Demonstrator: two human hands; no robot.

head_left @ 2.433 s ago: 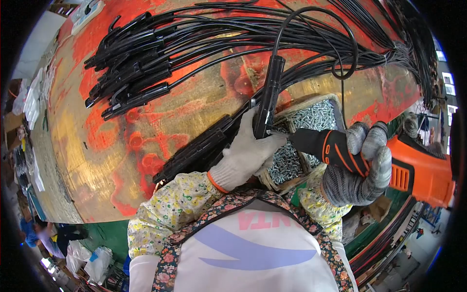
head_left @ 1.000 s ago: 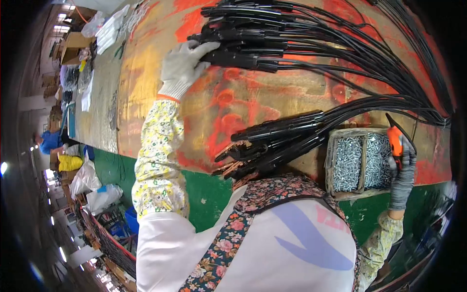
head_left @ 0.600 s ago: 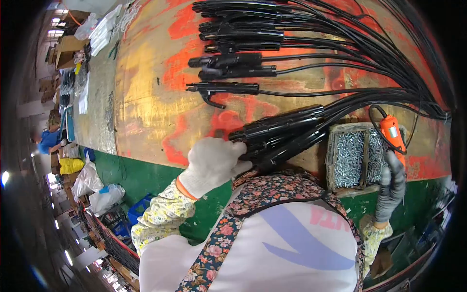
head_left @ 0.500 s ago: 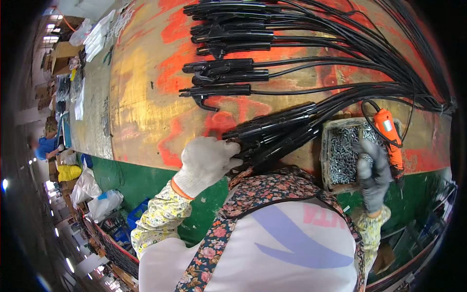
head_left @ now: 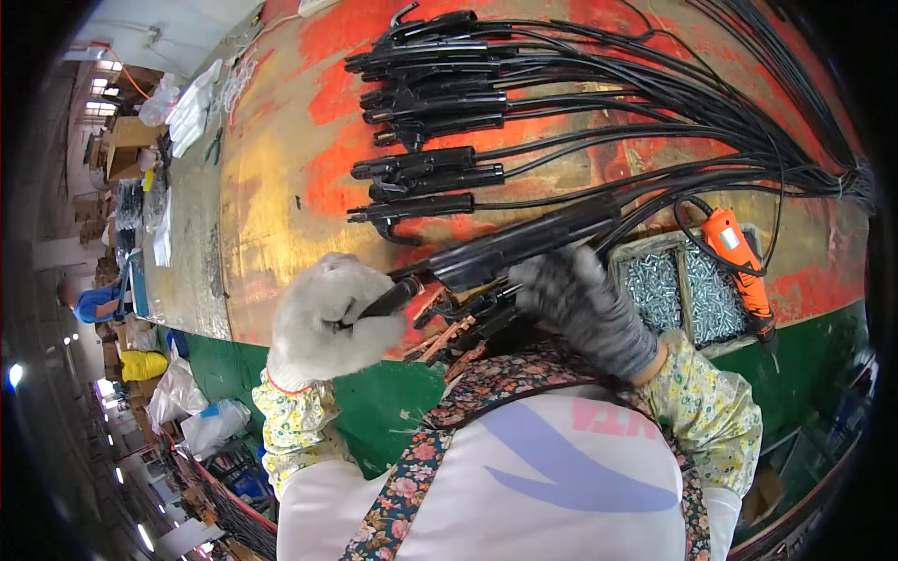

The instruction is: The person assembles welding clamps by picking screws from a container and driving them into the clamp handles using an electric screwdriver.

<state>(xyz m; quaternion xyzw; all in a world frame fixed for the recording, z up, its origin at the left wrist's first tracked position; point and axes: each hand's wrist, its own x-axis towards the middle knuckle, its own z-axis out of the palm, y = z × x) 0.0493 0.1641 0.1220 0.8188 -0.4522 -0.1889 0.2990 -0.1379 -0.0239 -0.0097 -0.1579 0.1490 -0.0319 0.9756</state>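
My left hand (head_left: pixel 332 323), in a white knit glove, is closed around the black front end of a welding electrode holder (head_left: pixel 528 243). The holder's long black handle slants up to the right, above the work table. My right hand (head_left: pixel 589 304), in a grey glove, is at the underside of that handle. Motion blurs its fingers, and I cannot tell whether they hold anything. Below the handle, close to my apron, lie more black holder parts with copper-coloured metal pieces (head_left: pixel 454 337), partly hidden.
Several finished-looking electrode holders (head_left: pixel 435 112) lie in a row at the back, their cables running right. A divided box of small screws (head_left: pixel 655 285) stands on the right, an orange power screwdriver (head_left: pixel 737 252) across its edge. Pliers (head_left: pixel 214 148) lie far left. A person in blue (head_left: pixel 96 304) is in the background.
My right hand has left the screw box and moved left to the holder's handle. My left hand has moved left and down, now gripping the holder's front end, which is raised from the pile.
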